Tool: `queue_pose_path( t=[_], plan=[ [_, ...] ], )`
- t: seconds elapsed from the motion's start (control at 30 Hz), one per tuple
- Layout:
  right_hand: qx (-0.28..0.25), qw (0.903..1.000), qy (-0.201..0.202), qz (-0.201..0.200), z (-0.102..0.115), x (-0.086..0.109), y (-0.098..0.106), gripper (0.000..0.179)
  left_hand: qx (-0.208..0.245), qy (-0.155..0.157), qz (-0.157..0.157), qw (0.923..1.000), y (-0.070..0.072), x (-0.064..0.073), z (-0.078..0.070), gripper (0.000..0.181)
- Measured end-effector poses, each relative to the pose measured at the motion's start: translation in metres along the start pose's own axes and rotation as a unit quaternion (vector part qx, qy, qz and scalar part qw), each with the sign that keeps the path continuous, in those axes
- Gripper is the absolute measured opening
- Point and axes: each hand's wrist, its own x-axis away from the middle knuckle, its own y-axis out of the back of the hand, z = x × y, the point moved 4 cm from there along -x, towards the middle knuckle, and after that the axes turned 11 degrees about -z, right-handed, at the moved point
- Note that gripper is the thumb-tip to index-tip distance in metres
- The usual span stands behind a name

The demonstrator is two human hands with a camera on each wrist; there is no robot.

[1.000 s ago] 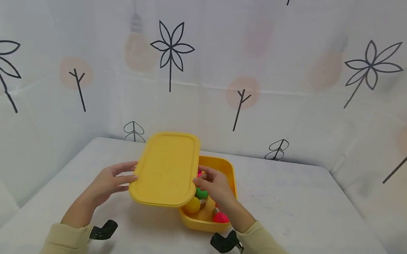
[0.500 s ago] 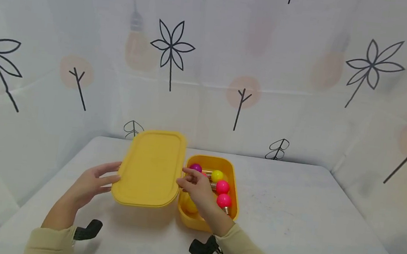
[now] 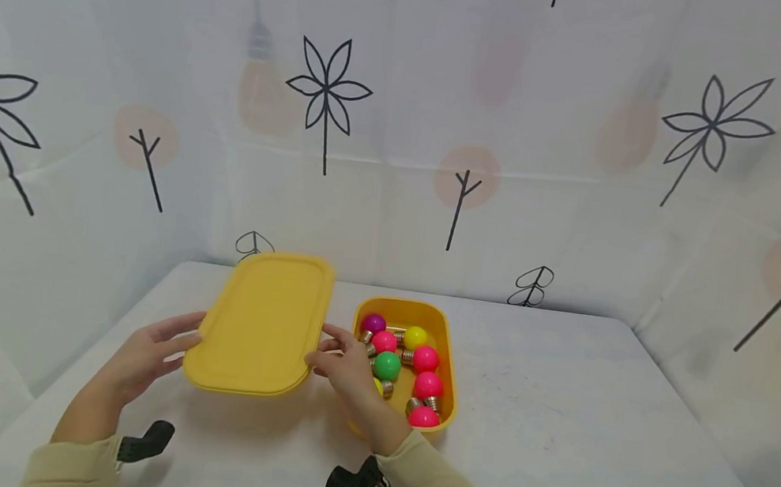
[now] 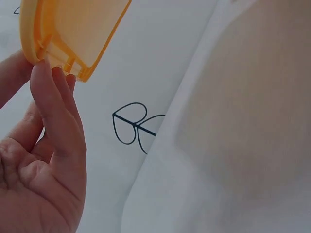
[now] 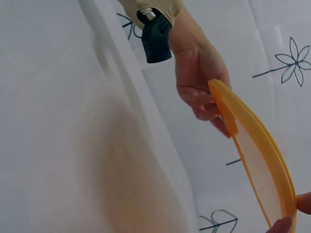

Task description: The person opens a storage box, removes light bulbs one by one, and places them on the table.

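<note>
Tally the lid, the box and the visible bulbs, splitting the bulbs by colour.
Lid: 1
Box: 1
Pink bulbs: 4
Yellow bulbs: 2, one partly hidden
Purple bulb: 1
Green bulb: 1
Total: 10

The lid point(image 3: 260, 323) is plain yellow; the box point(image 3: 404, 307), deeper yellow; the bulbs point(image 3: 387, 366), pink, green, purple and yellow (bases point(image 3: 414, 405) silvery); the white backdrop point(image 3: 409, 63) bears black line-drawn flowers point(image 3: 326, 88) and peach discs point(image 3: 480, 166); sleeves point(image 3: 447, 484) beige.
</note>
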Motion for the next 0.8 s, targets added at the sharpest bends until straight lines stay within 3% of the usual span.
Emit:
queue_pose_path(
  t=[0.23,0.33,0.63,0.8],
  plan=[
    [-0.032,0.9994,0.002,0.017,-0.008,0.002,-0.017,0.059,0.007,0.021,-0.011,0.9997,0.009,0.000,0.010,0.078],
    [-0.052,0.9986,-0.010,0.006,-0.014,0.002,-0.023,0.058,0.009,0.027,-0.015,0.9995,0.012,-0.002,0.016,0.079],
    [-0.029,0.9974,-0.056,-0.034,-0.037,0.004,-0.032,0.055,0.003,0.057,-0.014,0.9983,0.010,-0.006,0.032,0.080],
    [-0.043,0.9940,-0.090,-0.046,-0.048,0.005,-0.036,0.055,0.000,0.074,-0.015,0.9972,0.007,-0.007,0.040,0.079]
  ],
)
